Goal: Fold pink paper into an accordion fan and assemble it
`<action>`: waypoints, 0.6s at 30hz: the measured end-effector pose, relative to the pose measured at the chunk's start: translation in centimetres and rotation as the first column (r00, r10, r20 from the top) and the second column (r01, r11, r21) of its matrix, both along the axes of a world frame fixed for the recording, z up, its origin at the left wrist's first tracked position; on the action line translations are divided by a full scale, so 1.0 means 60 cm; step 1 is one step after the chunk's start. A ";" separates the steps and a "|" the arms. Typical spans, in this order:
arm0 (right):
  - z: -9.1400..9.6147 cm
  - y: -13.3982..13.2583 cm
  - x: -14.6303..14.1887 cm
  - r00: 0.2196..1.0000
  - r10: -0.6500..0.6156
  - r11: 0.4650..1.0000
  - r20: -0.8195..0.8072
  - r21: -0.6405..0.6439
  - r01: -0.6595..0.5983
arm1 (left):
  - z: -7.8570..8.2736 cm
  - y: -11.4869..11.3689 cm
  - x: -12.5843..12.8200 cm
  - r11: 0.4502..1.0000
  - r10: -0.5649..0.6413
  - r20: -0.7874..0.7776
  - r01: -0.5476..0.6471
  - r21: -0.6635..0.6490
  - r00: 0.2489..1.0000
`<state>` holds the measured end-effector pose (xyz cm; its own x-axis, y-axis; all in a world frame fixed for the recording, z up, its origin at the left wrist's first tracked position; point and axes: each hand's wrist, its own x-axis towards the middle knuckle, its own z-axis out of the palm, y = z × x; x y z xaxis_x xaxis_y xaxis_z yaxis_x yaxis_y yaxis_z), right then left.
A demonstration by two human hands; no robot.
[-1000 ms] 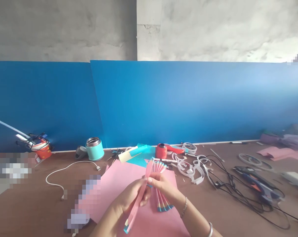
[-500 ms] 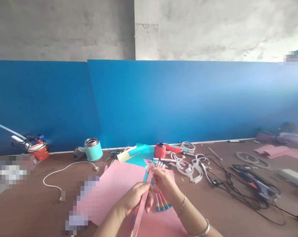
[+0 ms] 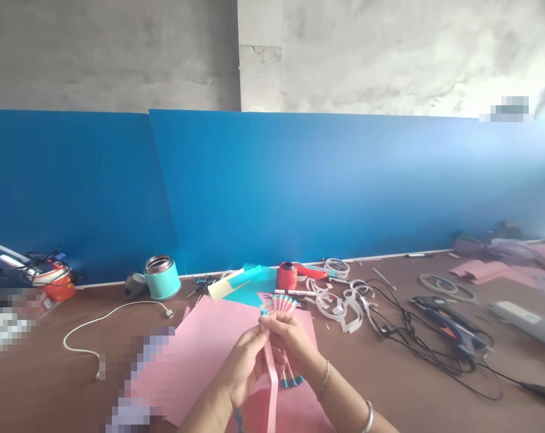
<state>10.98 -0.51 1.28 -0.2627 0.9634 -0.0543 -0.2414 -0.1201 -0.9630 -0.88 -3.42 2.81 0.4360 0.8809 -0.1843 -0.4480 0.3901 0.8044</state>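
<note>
A narrow folded pink paper strip (image 3: 271, 385) with a blue end hangs down from between my two hands. My left hand (image 3: 248, 361) grips it from the left, thumb near its upper end. Close beside it, my right hand (image 3: 295, 337) pinches the strip's top with thumb and finger. Behind my right hand lies a pleated pink paper fan (image 3: 284, 302) with blue edges, its middle hidden by the hand. Large pink paper sheets (image 3: 209, 355) are spread under both hands.
Blue paper (image 3: 257, 285) and a red hand tool (image 3: 287, 276) lie beyond the sheets. White strip curls (image 3: 340, 304), black cables (image 3: 417, 355) and a dark glue gun (image 3: 453, 331) are to the right. A turquoise cup (image 3: 163, 278) and white USB cable (image 3: 96, 313) are left.
My hands have come closer together at the strip's upper end. The strip now stands steeper and bends partway down. The view has shifted slightly to the right.
</note>
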 end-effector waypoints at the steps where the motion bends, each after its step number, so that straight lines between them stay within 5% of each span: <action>1: 0.003 0.004 0.007 0.996 -0.038 0.997 0.083 0.076 0.031 | -0.001 0.002 -0.001 0.999 0.032 0.013 -0.032 -0.023 0.999; 3: 0.011 0.017 0.034 0.921 -0.251 0.939 0.298 0.307 0.157 | 0.002 0.008 -0.009 0.990 0.127 0.080 -0.122 -0.065 0.989; 4: 0.014 0.025 0.054 0.812 -0.400 0.877 0.424 0.435 0.204 | 0.005 0.011 -0.015 0.983 0.172 0.133 -0.162 -0.084 0.976; 6: 0.013 0.042 0.099 0.368 -0.620 0.784 0.693 0.566 0.255 | 0.017 0.017 -0.031 0.973 0.224 0.273 -0.199 -0.118 0.935; 8: 0.006 0.055 0.139 -0.062 -0.560 0.780 0.826 0.551 0.297 | 0.030 0.022 -0.048 0.969 0.246 0.383 -0.216 -0.121 0.890; 9: 0.000 0.060 0.154 -0.173 -0.470 0.806 0.865 0.501 0.314 | 0.036 0.023 -0.055 0.967 0.254 0.417 -0.226 -0.117 0.873; 12: -0.014 0.065 0.174 -0.214 -0.390 0.831 0.896 0.442 0.338 | 0.042 0.027 -0.070 0.958 0.285 0.446 -0.259 -0.120 0.848; 14: -0.015 0.065 0.171 -0.205 -0.476 0.791 0.855 0.518 0.325 | 0.038 0.031 -0.074 0.952 0.305 0.432 -0.278 -0.125 0.849; 18: -0.004 0.063 0.148 -0.101 -0.853 0.468 0.512 0.837 0.285 | 0.025 0.039 -0.075 0.939 0.343 0.375 -0.322 -0.119 0.861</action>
<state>19.85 3.26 1.05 0.3528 0.6624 0.6609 0.9080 -0.0718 -0.4127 -5.39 -1.11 4.29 0.1641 0.9802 -0.1107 -0.8274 0.1979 0.5256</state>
